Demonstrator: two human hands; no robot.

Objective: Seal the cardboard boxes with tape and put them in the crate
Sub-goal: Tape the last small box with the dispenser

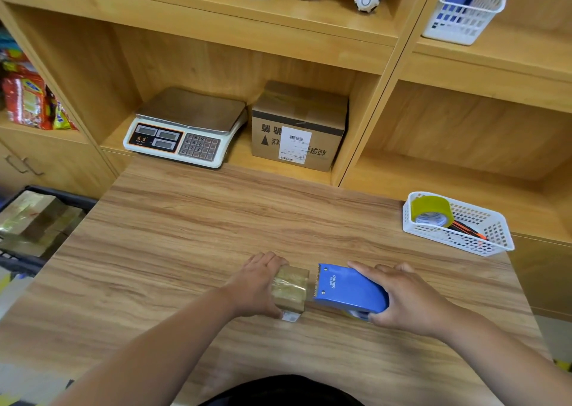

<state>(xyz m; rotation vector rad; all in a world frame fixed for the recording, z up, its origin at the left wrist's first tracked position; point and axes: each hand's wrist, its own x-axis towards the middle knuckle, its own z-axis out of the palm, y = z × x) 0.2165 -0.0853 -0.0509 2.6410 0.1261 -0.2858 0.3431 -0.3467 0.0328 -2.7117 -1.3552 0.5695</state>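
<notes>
A small cardboard box [291,288], shiny with clear tape, sits on the wooden table [185,235] near its front. My left hand [255,285] grips the box's left end, fingers curled over the top. My right hand [402,297] holds a blue tape dispenser [346,288] whose toothed edge meets the box's right side. A strip of tape runs from the dispenser over the box. The dark crate [18,260] stands on the floor to the left, with several taped boxes [31,213] inside.
A white basket [495,238] with a yellow-green tape roll [431,210] sits at the table's right rear. On the shelf behind stand a weighing scale [185,127] and a larger labelled cardboard box [298,127]. Another white basket [464,9] is on the upper right shelf.
</notes>
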